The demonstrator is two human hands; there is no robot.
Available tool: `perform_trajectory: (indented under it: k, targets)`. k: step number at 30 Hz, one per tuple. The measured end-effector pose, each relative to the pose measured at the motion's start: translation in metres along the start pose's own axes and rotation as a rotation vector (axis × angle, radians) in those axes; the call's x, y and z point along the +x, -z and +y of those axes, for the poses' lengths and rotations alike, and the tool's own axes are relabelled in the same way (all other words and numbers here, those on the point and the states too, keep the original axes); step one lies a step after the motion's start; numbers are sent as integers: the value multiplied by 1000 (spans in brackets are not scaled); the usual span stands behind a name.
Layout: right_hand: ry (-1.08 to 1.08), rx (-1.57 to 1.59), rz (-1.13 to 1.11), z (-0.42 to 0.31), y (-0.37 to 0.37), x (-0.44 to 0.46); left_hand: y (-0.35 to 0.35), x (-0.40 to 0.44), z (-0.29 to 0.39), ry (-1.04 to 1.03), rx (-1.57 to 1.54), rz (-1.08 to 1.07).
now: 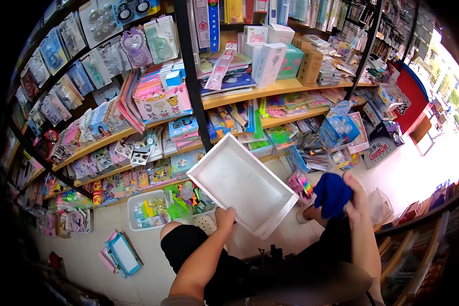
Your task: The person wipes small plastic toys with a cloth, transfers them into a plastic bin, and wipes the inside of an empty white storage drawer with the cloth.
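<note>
A white rectangular tray [242,181], with nothing inside but faint marks, hangs tilted in front of the shelves. My left hand [224,219] grips its near left edge, fingers closed round the rim. To the right of the tray, my right hand [356,196] is closed on a crumpled dark blue cloth [332,195], which is held apart from the tray.
Packed wooden shelves [270,91] of stationery stand ahead behind black posts. On the floor are a clear bin [150,224] of colourful items, a blue and pink box [123,255], and a plastic bag [380,205] at right. Low racks [418,255] stand at lower right.
</note>
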State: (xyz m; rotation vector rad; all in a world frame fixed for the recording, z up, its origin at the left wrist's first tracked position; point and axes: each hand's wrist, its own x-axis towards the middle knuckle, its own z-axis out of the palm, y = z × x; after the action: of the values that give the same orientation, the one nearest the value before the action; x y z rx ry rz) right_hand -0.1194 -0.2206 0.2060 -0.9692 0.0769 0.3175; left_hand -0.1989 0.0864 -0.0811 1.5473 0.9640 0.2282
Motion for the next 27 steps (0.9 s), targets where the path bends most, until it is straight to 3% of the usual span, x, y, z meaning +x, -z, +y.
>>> perform_trajectory:
  k: [3,8,9,11,13,14,15,18,19,22,27]
  targets:
    - [-32,121,90,-19,-70,-9,-9,9,-18,-65,199,3]
    - [93,115,-204,35,-55,44,-5,-17,5,-155,297,-140]
    - [93,89,-87,52,-65,47,-3,-26,17,-102,273,-183]
    - [98,-171,52,105,-45,74,4,-47,48,4,228,-270]
    - [81,-723,-4,162,-24,90,-1,-44,30,-216,342,-239]
    - [467,-1223,-37,194,-6,94,-4,-42,24,-326,397,-222]
    - [575,-1255,-197,216,8,96,-1,-48,29,-302,430,-267]
    - [314,-1639,-181,237,-8,79,-3,-61,32,-187,473,-345]
    - [198,-1729,-163,239,-14,80,-3,-65,32,-257,462,-383]
    - [122,-1745,96,254,-15,99,-6,-69,37,-317,462,-411]
    - [421,-1731,322,248,-23,129,-7,-74,56,-497,486,-363]
